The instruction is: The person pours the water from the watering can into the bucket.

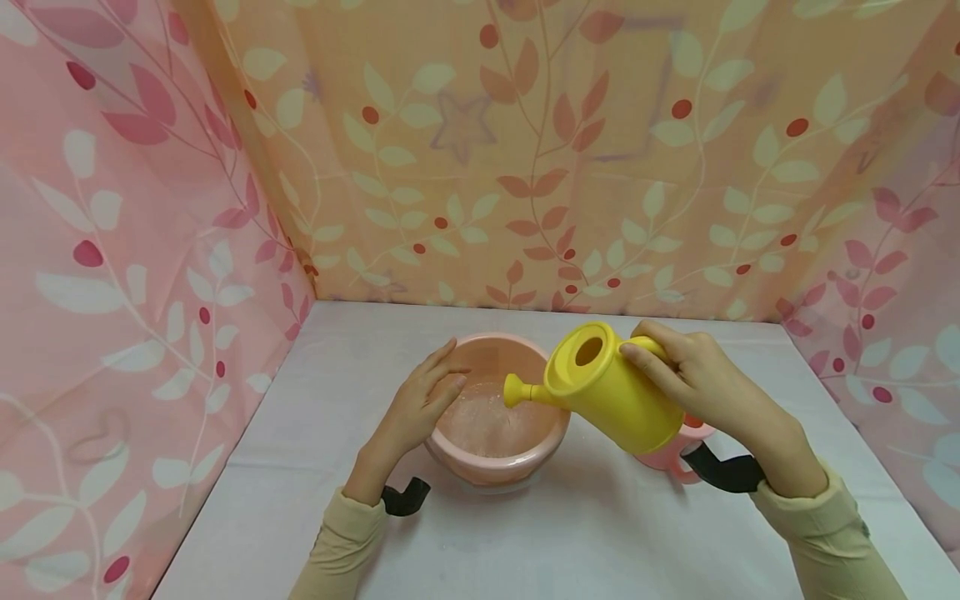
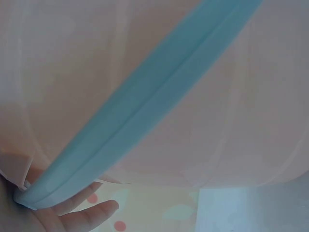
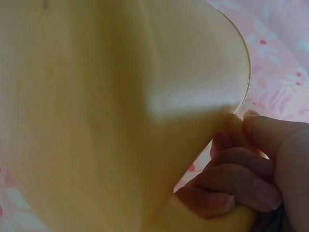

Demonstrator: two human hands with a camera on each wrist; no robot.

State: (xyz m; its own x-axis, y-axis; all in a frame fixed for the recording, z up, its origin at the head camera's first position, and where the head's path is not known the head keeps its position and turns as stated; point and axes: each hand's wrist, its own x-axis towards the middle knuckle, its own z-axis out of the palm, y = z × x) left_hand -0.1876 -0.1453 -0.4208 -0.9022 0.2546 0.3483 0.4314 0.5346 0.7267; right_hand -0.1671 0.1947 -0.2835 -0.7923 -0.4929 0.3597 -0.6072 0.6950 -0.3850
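A pink bowl with clear water in it stands on the table. My left hand rests at the bowl's left rim, its fingers extended over the opening. In the left wrist view the bowl's wall fills most of the picture, with the fingers stretched out past the rim. With my right hand I grip the handle of a yellow watering can. The can is tilted left, its spout over the bowl. In the right wrist view the fingers curl round the handle.
A pink mug with something red at its top stands behind the can, partly hidden by it and the right wrist. White cloth covers the table. Leaf-patterned curtains enclose the back and both sides.
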